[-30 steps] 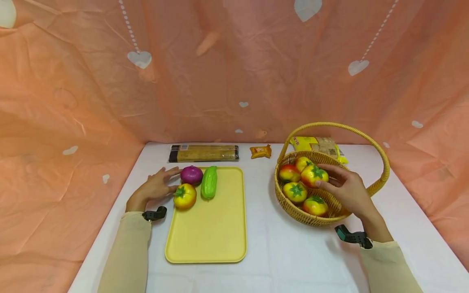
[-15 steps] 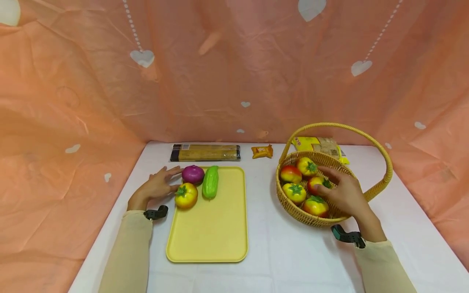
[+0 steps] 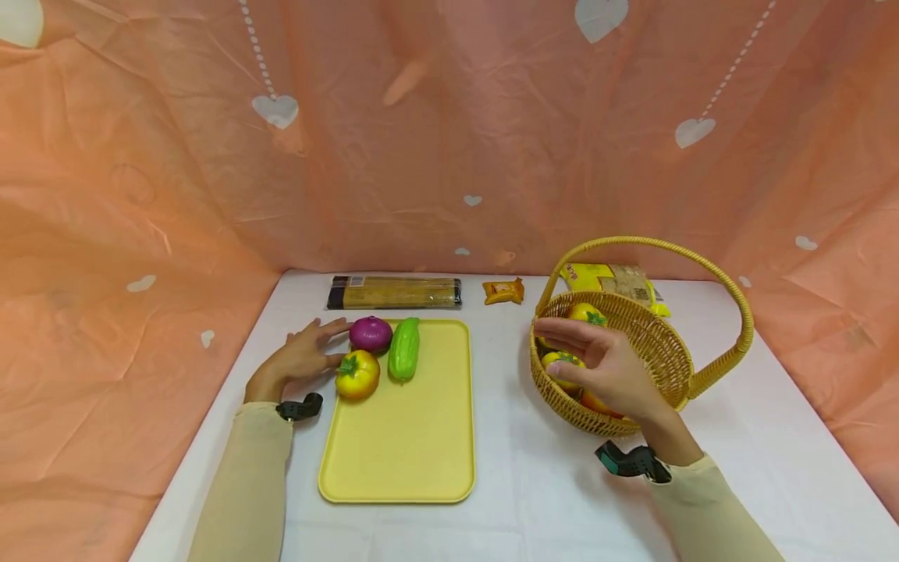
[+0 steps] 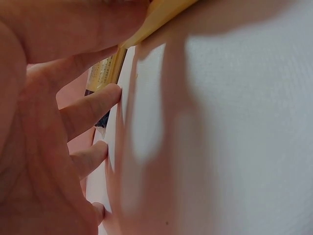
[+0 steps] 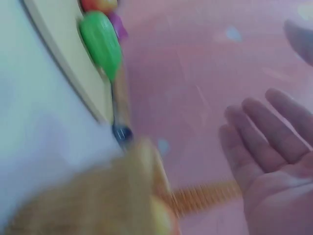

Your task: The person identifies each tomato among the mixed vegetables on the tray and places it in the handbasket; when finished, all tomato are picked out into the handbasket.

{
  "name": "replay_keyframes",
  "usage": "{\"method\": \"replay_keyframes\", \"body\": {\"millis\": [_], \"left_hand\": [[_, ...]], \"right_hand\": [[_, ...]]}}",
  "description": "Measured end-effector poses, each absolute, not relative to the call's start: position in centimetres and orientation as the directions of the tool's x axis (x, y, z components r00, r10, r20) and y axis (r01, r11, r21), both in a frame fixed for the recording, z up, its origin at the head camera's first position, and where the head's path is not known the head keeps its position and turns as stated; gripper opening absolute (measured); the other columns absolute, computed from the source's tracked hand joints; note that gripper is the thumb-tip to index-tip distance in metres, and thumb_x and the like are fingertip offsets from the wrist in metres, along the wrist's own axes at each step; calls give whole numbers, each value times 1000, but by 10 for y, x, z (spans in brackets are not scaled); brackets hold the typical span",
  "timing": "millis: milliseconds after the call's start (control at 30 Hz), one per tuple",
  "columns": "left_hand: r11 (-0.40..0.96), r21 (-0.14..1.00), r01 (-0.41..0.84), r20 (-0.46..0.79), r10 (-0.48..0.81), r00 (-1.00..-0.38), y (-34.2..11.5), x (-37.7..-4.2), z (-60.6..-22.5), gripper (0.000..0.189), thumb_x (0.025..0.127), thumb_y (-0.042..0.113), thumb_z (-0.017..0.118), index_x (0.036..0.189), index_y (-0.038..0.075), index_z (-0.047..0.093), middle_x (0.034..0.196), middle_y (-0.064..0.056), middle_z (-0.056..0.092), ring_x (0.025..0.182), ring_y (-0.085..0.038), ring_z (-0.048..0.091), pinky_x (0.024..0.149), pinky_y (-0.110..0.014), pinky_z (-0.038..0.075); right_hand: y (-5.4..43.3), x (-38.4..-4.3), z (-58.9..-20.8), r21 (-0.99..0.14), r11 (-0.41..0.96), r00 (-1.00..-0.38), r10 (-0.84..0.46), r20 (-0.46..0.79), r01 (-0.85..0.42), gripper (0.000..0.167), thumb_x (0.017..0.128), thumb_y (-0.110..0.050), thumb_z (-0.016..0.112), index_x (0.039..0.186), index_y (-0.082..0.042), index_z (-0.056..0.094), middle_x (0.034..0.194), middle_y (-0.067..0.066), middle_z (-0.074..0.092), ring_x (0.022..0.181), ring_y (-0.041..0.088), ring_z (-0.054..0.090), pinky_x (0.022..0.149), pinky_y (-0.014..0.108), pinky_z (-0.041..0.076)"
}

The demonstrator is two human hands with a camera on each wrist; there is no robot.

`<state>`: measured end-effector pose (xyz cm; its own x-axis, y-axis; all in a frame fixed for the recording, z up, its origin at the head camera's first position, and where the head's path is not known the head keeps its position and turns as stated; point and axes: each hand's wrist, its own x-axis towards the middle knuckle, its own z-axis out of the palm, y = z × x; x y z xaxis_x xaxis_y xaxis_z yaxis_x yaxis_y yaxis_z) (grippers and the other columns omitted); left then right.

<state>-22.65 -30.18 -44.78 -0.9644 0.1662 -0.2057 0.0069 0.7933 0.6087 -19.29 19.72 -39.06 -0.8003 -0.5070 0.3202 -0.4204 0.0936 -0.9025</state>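
My right hand (image 3: 607,371) is over the left part of the wicker basket (image 3: 660,343), fingers extended and nothing in them. Below it in the basket lie several yellow-red tomatoes (image 3: 585,314) with green star-shaped tops, partly hidden by the hand. In the right wrist view the palm and straight fingers of this hand (image 5: 274,161) show beside the blurred basket. My left hand (image 3: 302,359) rests at the left edge of the yellow tray (image 3: 396,453), fingers outstretched. Near its fingertips are a purple onion (image 3: 371,334) and another tomato (image 3: 357,375); a green cucumber-like vegetable (image 3: 403,349) lies right of them.
Along the table's back lie a long clear pack of noodles (image 3: 393,293), a small orange packet (image 3: 503,291) and a yellow bag (image 3: 618,281) behind the basket. The basket's tall handle (image 3: 730,304) arches up at the right. A pink curtain (image 3: 449,156) hangs behind.
My right hand lowered a tomato among the others in the basket and let go of it, then moved left over the basket's near-left side. My left hand stays put.
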Motion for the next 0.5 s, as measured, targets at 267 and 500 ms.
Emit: {"method": "replay_keyframes", "body": {"millis": [267,500], "left_hand": [[793,608,32,-184,180,-966,-303,-228,-449,72,99,26,73,165,10,49,176,-24,36,165,-60,6,122,-87,-9],[795,605,37,-182,183,-966,-304,-228,-451,71,100,26,73,165,10,48,176,-23,36,166,-59,6,123,-86,-9]], "right_hand": [[119,-206,-403,-940,3,-723,-640,261,-342,57,96,-13,86,150,-6,66,152,11,69,144,29,64,119,33,53],[52,-227,-420,-934,-18,-642,-721,260,-358,60,97,-26,87,149,-5,66,149,24,68,142,31,65,121,34,51]]}}
